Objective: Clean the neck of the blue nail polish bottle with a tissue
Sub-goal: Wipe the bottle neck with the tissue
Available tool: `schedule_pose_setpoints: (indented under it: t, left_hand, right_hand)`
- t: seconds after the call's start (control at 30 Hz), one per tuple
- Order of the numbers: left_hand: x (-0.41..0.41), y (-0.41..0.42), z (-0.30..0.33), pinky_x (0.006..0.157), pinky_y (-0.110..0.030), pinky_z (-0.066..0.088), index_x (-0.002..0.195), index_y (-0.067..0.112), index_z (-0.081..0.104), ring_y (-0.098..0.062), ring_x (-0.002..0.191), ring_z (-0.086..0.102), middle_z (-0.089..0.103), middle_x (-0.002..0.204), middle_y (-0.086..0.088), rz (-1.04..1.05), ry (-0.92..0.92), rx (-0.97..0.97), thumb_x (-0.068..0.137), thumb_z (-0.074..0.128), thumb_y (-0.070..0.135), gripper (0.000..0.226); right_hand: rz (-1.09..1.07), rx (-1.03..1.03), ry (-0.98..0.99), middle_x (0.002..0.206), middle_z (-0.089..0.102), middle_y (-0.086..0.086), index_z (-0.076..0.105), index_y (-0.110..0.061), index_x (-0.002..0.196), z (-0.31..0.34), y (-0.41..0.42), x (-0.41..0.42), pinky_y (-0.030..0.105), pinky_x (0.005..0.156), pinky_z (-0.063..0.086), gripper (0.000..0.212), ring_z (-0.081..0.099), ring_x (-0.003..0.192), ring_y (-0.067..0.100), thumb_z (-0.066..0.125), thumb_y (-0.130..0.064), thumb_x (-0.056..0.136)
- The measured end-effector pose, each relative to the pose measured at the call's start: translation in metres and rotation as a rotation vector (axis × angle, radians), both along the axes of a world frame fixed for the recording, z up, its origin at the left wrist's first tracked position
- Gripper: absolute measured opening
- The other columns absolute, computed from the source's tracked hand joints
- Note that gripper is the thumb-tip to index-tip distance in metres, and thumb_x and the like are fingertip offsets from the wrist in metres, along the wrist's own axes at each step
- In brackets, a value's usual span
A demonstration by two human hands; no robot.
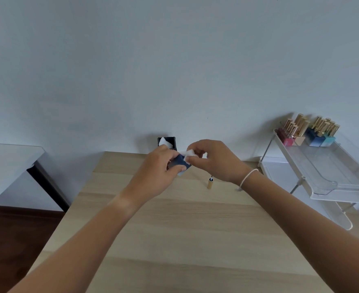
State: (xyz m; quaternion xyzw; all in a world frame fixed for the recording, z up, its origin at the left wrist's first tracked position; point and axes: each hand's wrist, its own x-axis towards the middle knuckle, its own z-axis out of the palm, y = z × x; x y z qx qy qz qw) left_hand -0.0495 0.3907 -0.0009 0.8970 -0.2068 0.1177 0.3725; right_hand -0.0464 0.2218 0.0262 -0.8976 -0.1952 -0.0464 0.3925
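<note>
Pale wood worktop (174,229) mid-frame, left hand (159,172) wrapped round the small blue nail polish bottle (179,162) held tilted above it, right hand (212,159) pinching soft tissue (188,154) at its neck; likely light, slick, breakable glass, so grip the body.

Blue bottle (179,162), white tissue (188,153), gold cap (210,183)

Wooden table (174,240), black tissue box (171,141), polish rack (307,132), clear tray (339,176)
</note>
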Motion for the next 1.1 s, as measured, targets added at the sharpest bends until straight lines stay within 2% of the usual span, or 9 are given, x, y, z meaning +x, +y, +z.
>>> schedule_pose_setpoints:
  t: [0.07, 0.17, 0.37, 0.47, 0.6, 0.73, 0.83, 0.97, 1.1]
  left_hand:
    - [-0.002, -0.002, -0.003, 0.056, -0.018, 0.033, 0.083, 0.015, 0.061, -0.007, 0.063, 0.045, 0.043, 0.073, 0.009, 0.022, -0.030, 0.005, 0.080, 0.065, 0.022, 0.008]
    - [-0.007, -0.004, -0.008, 0.057, -0.011, 0.034, 0.089, 0.014, 0.063, 0.000, 0.061, 0.045, 0.039, 0.072, 0.015, 0.046, -0.056, -0.013, 0.080, 0.065, 0.018, 0.011]
    - [-0.010, -0.008, -0.009, 0.057, -0.010, 0.034, 0.091, 0.011, 0.063, -0.003, 0.058, 0.043, 0.035, 0.072, 0.015, 0.067, -0.111, 0.007, 0.081, 0.064, 0.018, 0.012]
    - [-0.012, -0.010, -0.011, 0.059, -0.014, 0.036, 0.096, 0.010, 0.062, -0.003, 0.062, 0.044, 0.037, 0.077, 0.013, 0.042, -0.122, 0.017, 0.082, 0.063, 0.019, 0.017]
    - [-0.012, -0.011, -0.012, 0.062, -0.011, 0.038, 0.102, 0.011, 0.061, -0.003, 0.066, 0.046, 0.039, 0.080, 0.013, 0.027, -0.095, -0.007, 0.082, 0.063, 0.021, 0.022]
    - [-0.009, -0.010, -0.011, 0.068, -0.028, 0.047, 0.099, 0.014, 0.063, -0.011, 0.073, 0.052, 0.043, 0.080, 0.015, 0.029, -0.062, -0.064, 0.081, 0.064, 0.022, 0.019]
    - [-0.007, -0.009, -0.008, 0.072, -0.036, 0.051, 0.094, 0.017, 0.064, -0.017, 0.077, 0.056, 0.048, 0.081, 0.009, 0.046, -0.054, -0.106, 0.081, 0.065, 0.022, 0.014]
    - [-0.006, -0.008, -0.008, 0.073, -0.038, 0.052, 0.091, 0.021, 0.064, -0.015, 0.077, 0.057, 0.051, 0.082, 0.008, 0.048, -0.041, -0.138, 0.079, 0.066, 0.023, 0.012]
    - [-0.005, -0.008, -0.010, 0.074, -0.039, 0.052, 0.091, 0.019, 0.064, -0.018, 0.077, 0.057, 0.052, 0.083, 0.001, 0.048, -0.018, -0.128, 0.079, 0.066, 0.023, 0.012]
  right_hand:
    - [-0.061, 0.019, 0.067, 0.062, 0.050, 0.012, 0.059, 0.003, 0.074, -0.003, 0.005, 0.000, 0.027, 0.057, 0.035, 0.023, 0.040, 0.059, 0.012, 0.059, -0.018, 0.081]
    - [-0.134, 0.032, 0.145, 0.052, 0.037, 0.000, 0.055, 0.005, 0.066, -0.006, 0.010, -0.001, 0.017, 0.042, 0.024, 0.031, 0.029, 0.043, 0.008, 0.058, -0.022, 0.081]
    - [-0.238, 0.134, 0.264, 0.064, 0.041, 0.013, 0.051, -0.011, 0.059, -0.005, 0.018, 0.002, 0.020, 0.038, 0.016, 0.020, 0.018, 0.041, 0.011, 0.056, -0.017, 0.077]
    - [-0.319, 0.244, 0.339, 0.058, 0.052, 0.016, 0.049, -0.007, 0.053, -0.005, 0.011, 0.005, 0.014, 0.033, 0.020, 0.027, 0.028, 0.028, 0.005, 0.054, -0.015, 0.079]
    - [-0.284, 0.328, 0.479, 0.066, 0.063, 0.010, 0.061, -0.005, 0.064, -0.002, 0.000, 0.008, 0.021, 0.053, 0.036, 0.024, 0.056, 0.052, 0.010, 0.059, -0.019, 0.083]
    - [-0.221, 0.523, 0.622, 0.073, 0.064, 0.006, 0.064, -0.003, 0.085, -0.004, -0.007, 0.009, 0.022, 0.057, 0.037, 0.019, 0.057, 0.061, 0.012, 0.059, -0.022, 0.087]
    - [-0.158, 0.660, 0.671, 0.078, 0.065, 0.003, 0.064, -0.006, 0.090, -0.004, -0.012, 0.006, 0.021, 0.060, 0.041, 0.017, 0.057, 0.066, 0.011, 0.056, -0.020, 0.089]
    - [-0.124, 0.582, 0.610, 0.089, 0.066, 0.000, 0.063, -0.008, 0.107, -0.008, -0.014, 0.002, 0.020, 0.066, 0.042, 0.022, 0.058, 0.073, 0.009, 0.056, -0.018, 0.089]
    - [-0.164, 0.419, 0.485, 0.084, 0.066, -0.004, 0.067, -0.016, 0.098, -0.011, -0.010, -0.003, 0.020, 0.067, 0.042, 0.014, 0.058, 0.072, 0.006, 0.060, -0.017, 0.086]
